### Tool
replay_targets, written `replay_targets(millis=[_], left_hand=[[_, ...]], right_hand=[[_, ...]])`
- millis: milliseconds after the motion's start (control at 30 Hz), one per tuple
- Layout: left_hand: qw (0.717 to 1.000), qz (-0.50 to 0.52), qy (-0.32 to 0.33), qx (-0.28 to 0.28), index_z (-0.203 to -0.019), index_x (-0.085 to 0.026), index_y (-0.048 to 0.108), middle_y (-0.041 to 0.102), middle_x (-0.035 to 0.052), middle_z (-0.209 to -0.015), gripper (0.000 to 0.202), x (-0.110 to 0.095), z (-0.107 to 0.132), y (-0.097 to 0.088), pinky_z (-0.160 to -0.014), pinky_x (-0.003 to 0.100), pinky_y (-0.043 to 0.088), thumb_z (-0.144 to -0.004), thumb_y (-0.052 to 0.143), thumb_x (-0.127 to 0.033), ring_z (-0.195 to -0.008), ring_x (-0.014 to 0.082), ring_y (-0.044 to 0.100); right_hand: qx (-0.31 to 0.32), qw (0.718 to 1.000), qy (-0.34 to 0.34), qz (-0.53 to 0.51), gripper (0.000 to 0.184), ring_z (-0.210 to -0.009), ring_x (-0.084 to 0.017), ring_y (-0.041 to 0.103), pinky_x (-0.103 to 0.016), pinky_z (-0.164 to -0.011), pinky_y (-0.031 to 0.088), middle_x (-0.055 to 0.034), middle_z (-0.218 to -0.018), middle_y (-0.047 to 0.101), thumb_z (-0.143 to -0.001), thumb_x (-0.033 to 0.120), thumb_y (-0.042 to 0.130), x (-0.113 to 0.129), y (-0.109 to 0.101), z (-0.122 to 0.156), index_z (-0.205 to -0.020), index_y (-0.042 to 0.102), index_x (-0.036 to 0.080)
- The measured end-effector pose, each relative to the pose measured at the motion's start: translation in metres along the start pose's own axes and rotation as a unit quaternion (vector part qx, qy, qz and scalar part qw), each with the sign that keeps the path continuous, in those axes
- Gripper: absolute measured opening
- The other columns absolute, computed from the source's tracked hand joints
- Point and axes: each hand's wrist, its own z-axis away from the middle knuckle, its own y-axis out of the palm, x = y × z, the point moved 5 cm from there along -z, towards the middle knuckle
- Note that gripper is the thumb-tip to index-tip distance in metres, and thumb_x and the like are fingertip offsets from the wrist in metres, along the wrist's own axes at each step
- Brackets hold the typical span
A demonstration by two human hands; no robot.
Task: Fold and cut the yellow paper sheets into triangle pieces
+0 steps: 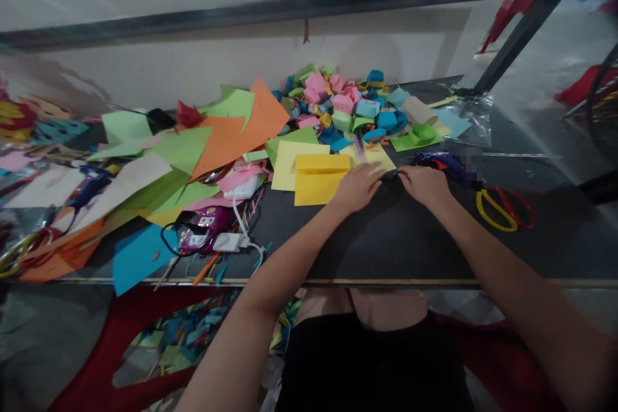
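My left hand (358, 188) is at the right edge of the yellow folded paper (316, 188), its fingers closed and partly blurred over pale yellow sheets (381, 156). My right hand (425, 184) is just to its right, with fingertips pinched together. Between the two hands shows a small dark piece (389, 176), hard to tell from the black tabletop; what the fingers hold is unclear. Beyond my right hand lies a dark blue glue gun (451, 162). Scissors (505, 209) with yellow and red handles rest to the right.
Small folded paper shapes (342, 106) in several colours are heaped at the back. Coloured sheets (236, 129) spread over the left side, beside a purple power strip (205, 230) with white plugs and cables. A metal bar (241, 9) crosses behind the table. Paper scraps (188, 338) lie below.
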Motion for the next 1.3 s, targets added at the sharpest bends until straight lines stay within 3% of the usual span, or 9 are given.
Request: replay_targets(millis=[133, 300, 467, 633, 700, 800, 900, 1067, 1300], left_hand=[[0.998, -0.026, -0.033, 0.047, -0.123, -0.019, 0.071, 0.074, 0.0113, -0.12, 0.03, -0.026, -0.011, 0.025, -0.098, 0.037, 0.053, -0.102, 0.049, -0.021, -0.113, 0.0218, 0.067], [0.993, -0.062, -0.075, 0.064, -0.11, -0.016, 0.072, 0.072, 0.012, -0.107, 0.028, -0.032, -0.021, 0.03, -0.09, 0.037, 0.05, -0.103, 0.047, -0.025, -0.109, 0.0251, 0.064], [0.995, -0.065, -0.062, 0.033, -0.109, -0.018, 0.071, 0.07, 0.0111, -0.108, 0.026, -0.024, -0.018, 0.025, -0.09, 0.038, 0.048, -0.102, 0.045, -0.02, -0.11, 0.0258, 0.06], [0.987, -0.082, -0.124, -0.055, -0.11, -0.023, 0.07, 0.069, 0.0107, -0.116, 0.028, -0.005, -0.013, 0.004, -0.097, 0.04, 0.045, -0.102, 0.042, -0.019, -0.115, 0.0253, 0.058], [0.986, -0.097, -0.125, -0.045, -0.111, -0.023, 0.07, 0.069, 0.0108, -0.119, 0.03, 0.001, -0.014, -0.003, -0.098, 0.039, 0.044, -0.101, 0.043, -0.015, -0.117, 0.0255, 0.057], [0.984, -0.129, -0.12, 0.032, -0.109, -0.018, 0.072, 0.07, 0.0136, -0.117, 0.029, 0.011, -0.013, -0.005, -0.099, 0.041, 0.042, -0.095, 0.049, -0.009, -0.119, 0.0285, 0.058], [0.982, -0.136, -0.118, 0.059, -0.106, -0.014, 0.074, 0.069, 0.0165, -0.125, 0.024, 0.015, -0.012, -0.006, -0.101, 0.044, 0.043, -0.093, 0.054, -0.012, -0.124, 0.0311, 0.057], [0.99, -0.102, -0.079, 0.054, -0.113, -0.017, 0.073, 0.07, 0.0132, -0.128, 0.023, -0.002, -0.025, 0.007, -0.099, 0.042, 0.047, -0.097, 0.061, -0.029, -0.122, 0.028, 0.06], [0.989, -0.119, -0.04, 0.077, -0.108, -0.01, 0.07, 0.073, 0.0157, -0.108, 0.025, -0.005, -0.032, 0.018, -0.097, 0.038, 0.046, -0.098, 0.048, -0.012, -0.115, 0.0269, 0.063]], right_hand=[[0.008, 1.0, 0.007, -0.008, 0.031, -0.088, -0.027, 0.073, -0.031, -0.064, 0.038, -0.0119, -0.1, 0.079, -0.102, 0.032, 0.046, 0.0, 0.0, 0.0, -0.116, 0.071, 0.021], [0.011, 1.0, 0.0, -0.011, 0.028, -0.084, -0.027, 0.073, -0.03, -0.061, 0.035, -0.0124, -0.098, 0.079, -0.102, 0.032, 0.046, 0.0, -0.001, 0.004, -0.111, 0.07, 0.02], [-0.054, 0.998, 0.008, -0.04, 0.03, -0.074, -0.026, 0.071, -0.03, -0.058, 0.034, -0.0103, -0.087, 0.079, -0.098, 0.035, 0.052, -0.008, -0.001, 0.013, -0.116, 0.071, 0.022], [-0.129, 0.986, 0.042, -0.092, 0.03, -0.072, -0.025, 0.068, -0.03, -0.059, 0.034, -0.0078, -0.08, 0.077, -0.094, 0.04, 0.056, -0.025, 0.001, 0.008, -0.112, 0.073, 0.022], [-0.151, 0.979, 0.08, -0.109, 0.03, -0.072, -0.024, 0.067, -0.031, -0.06, 0.034, -0.0072, -0.077, 0.075, -0.093, 0.042, 0.057, -0.037, 0.002, 0.007, -0.107, 0.073, 0.021], [-0.151, 0.976, 0.104, -0.117, 0.03, -0.072, -0.025, 0.066, -0.032, -0.062, 0.035, -0.0068, -0.076, 0.073, -0.094, 0.043, 0.056, -0.048, 0.002, 0.007, -0.106, 0.073, 0.021], [-0.137, 0.983, 0.039, -0.118, 0.032, -0.084, -0.026, 0.066, -0.033, -0.066, 0.038, -0.0085, -0.085, 0.074, -0.097, 0.04, 0.052, -0.039, 0.003, 0.007, -0.109, 0.075, 0.021], [-0.167, 0.976, -0.107, -0.086, 0.032, -0.101, -0.028, 0.06, -0.036, -0.073, 0.042, -0.0139, -0.11, 0.071, -0.1, 0.031, 0.05, -0.005, 0.003, 0.004, -0.112, 0.076, 0.018], [-0.196, 0.968, -0.129, -0.089, 0.029, -0.108, -0.03, 0.06, -0.043, -0.088, 0.04, -0.0141, -0.121, 0.07, -0.101, 0.029, 0.051, -0.005, 0.005, -0.001, -0.116, 0.074, 0.019]])
